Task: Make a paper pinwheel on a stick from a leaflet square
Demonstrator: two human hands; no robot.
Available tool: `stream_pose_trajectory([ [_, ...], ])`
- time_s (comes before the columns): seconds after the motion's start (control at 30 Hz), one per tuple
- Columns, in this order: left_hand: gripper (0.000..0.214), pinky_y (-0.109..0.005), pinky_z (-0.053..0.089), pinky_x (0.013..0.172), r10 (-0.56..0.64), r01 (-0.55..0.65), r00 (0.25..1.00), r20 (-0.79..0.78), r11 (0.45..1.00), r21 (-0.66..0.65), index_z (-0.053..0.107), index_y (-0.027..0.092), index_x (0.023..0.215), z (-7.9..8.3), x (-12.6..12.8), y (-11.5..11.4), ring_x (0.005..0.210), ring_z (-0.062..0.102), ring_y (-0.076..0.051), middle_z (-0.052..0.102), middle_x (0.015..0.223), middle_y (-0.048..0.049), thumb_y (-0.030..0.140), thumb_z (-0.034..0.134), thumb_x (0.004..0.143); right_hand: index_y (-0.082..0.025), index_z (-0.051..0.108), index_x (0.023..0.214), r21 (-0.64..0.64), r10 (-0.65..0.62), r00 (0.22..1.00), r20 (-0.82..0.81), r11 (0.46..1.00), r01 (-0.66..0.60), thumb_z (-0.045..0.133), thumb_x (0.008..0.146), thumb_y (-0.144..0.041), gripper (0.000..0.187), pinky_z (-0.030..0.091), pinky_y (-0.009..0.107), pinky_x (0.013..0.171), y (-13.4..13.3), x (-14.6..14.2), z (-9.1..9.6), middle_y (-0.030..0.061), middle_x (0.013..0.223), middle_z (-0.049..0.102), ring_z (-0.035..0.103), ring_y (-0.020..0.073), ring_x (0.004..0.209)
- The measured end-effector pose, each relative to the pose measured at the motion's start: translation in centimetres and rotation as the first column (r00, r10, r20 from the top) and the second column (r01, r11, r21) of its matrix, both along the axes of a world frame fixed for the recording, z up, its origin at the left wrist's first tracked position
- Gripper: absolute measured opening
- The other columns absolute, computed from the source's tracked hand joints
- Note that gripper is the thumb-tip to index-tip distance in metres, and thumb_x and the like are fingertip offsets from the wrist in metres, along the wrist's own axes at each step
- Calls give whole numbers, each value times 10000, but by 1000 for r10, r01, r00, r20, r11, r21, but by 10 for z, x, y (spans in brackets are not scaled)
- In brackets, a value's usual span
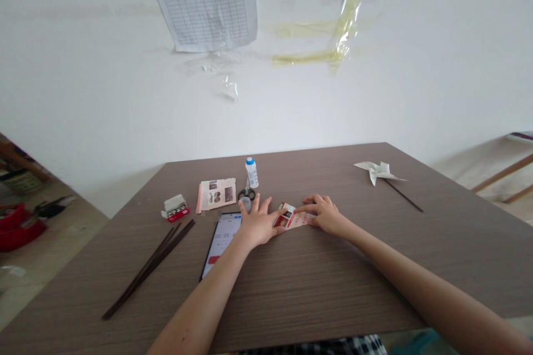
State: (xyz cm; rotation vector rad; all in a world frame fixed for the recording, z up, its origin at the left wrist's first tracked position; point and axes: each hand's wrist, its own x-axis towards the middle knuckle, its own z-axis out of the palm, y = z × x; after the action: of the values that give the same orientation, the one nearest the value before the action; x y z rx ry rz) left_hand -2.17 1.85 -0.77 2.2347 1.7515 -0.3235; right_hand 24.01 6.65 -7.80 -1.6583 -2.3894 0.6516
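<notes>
A small folded piece of printed paper (292, 217), red and pink, lies on the brown wooden table (333, 277). My left hand (259, 223) rests flat on its left part with fingers spread. My right hand (323, 213) presses its right edge, fingers curled down onto the sheet. A phone (219, 241) with a timer on its screen lies just left of my left wrist. Scissors (247, 192) and a small cap lie right behind my left fingers.
A white glue bottle with a blue cap (251, 172) stands behind the scissors. A printed leaflet (216, 194) and a small red-and-white box (175, 208) lie to the left. Several thin dark sticks (150, 266) lie front left. A paper pinwheel on a stick (380, 171) lies far right.
</notes>
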Motion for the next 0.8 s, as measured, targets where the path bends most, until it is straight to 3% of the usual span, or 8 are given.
stream_pose_trajectory([
  [0.17, 734, -1035, 117, 1517, 0, 0, 1000, -21, 1000, 0, 524, 550, 2009, -1, -1, 0, 2046, 69, -580, 270, 2201, -85, 733, 629, 1306, -511, 902, 1685, -15, 57, 998, -2, 998, -57, 762, 1060, -189, 717, 356, 873, 1529, 9, 14, -8, 42, 2023, 629, 457, 536, 1900],
  [0.3, 729, -1047, 115, 1509, -5, 6, 1000, -14, 1000, 3, 527, 546, 2009, -1, -1, -1, 2042, 84, -589, 297, 2193, -96, 727, 622, 1310, -507, 889, 1703, -20, 106, 994, -17, 994, -106, 773, 1028, -214, 745, 318, 900, 1546, 20, 24, -15, 28, 2055, 586, 430, 549, 1935],
  [0.53, 736, -1034, 101, 1516, -1, 1, 1000, -25, 1000, -5, 506, 542, 2020, -3, -2, 0, 2047, 73, -574, 262, 2200, -106, 734, 601, 1316, -506, 881, 1715, -68, 153, 985, -83, 985, -159, 833, 969, -238, 794, 284, 861, 1582, 33, 36, -20, 15, 2092, 519, 346, 541, 1990],
  [0.8, 720, -1011, 97, 1533, 3, -3, 1000, -4, 1000, 15, 542, 539, 2004, -6, -4, -1, 2045, 96, -571, 294, 2190, -105, 699, 637, 1309, -402, 826, 1803, -79, 159, 974, -159, 982, -173, 820, 832, -196, 992, 229, 804, 1614, 46, 51, -33, 78, 2117, 467, 326, 509, 2004],
])
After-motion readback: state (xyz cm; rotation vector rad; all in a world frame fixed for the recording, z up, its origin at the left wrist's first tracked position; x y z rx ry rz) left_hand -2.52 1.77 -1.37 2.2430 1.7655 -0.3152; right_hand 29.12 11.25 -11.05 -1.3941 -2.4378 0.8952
